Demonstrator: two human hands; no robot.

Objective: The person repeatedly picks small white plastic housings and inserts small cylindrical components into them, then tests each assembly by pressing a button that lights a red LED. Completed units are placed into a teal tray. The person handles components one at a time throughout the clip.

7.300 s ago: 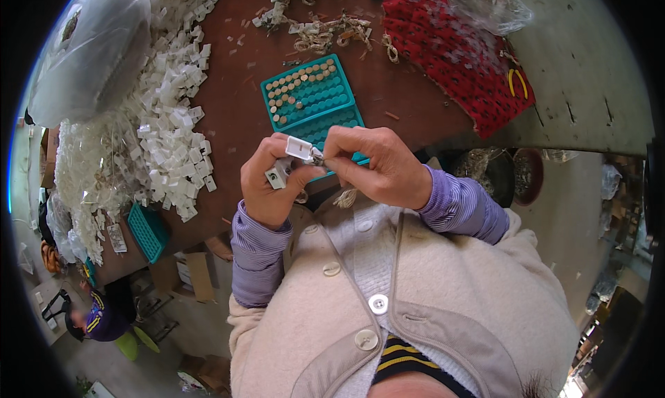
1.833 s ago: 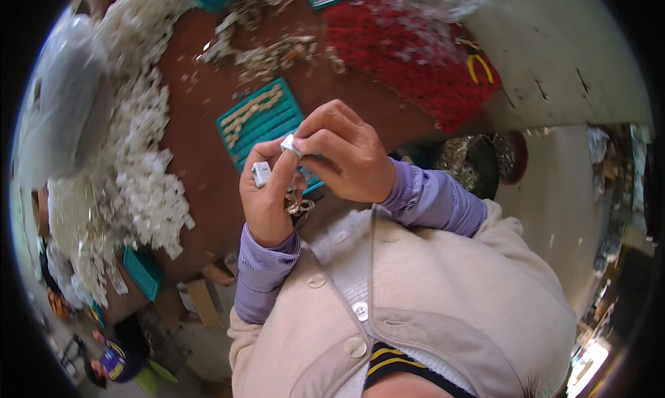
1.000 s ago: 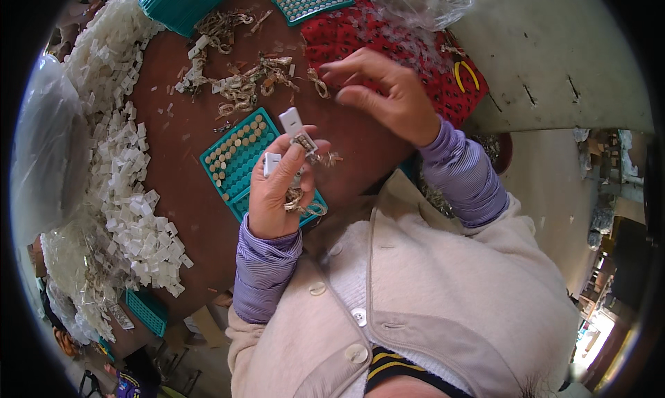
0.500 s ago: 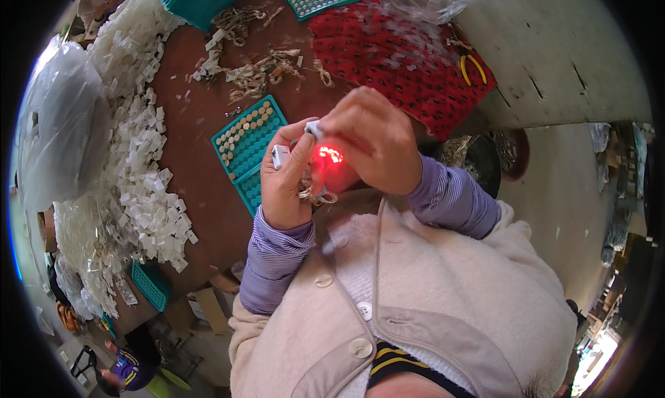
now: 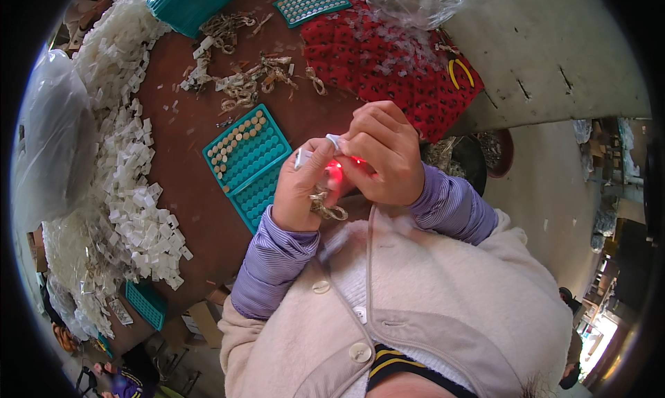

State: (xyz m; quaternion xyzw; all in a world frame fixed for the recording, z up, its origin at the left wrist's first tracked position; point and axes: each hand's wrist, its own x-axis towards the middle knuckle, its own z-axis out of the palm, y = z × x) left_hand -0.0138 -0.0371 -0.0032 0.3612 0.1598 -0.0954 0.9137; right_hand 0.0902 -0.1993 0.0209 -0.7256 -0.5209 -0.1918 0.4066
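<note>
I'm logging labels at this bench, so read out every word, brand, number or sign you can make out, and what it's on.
No readable text anywhere in view.
White case in the left hand: any marking too small to read.
White pieces heaped at left: too small to read.
Open teal tray: no lettering visible.

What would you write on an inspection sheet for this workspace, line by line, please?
Surface: reddish-brown tabletop, scattered with small scraps.
Handled things: small white plastic case, second white case, glowing red light.
Clutter: heap of white plastic pieces; teal tray partly filled with tan discs; red patterned cloth.
Hands: left hand and right hand both pinch the first case; left also holds the second.
Cables: looped cord bundle beside left hand; more cord bundles on the tabletop.
Surroundings: dark round bin at right; person at lower left.
</note>
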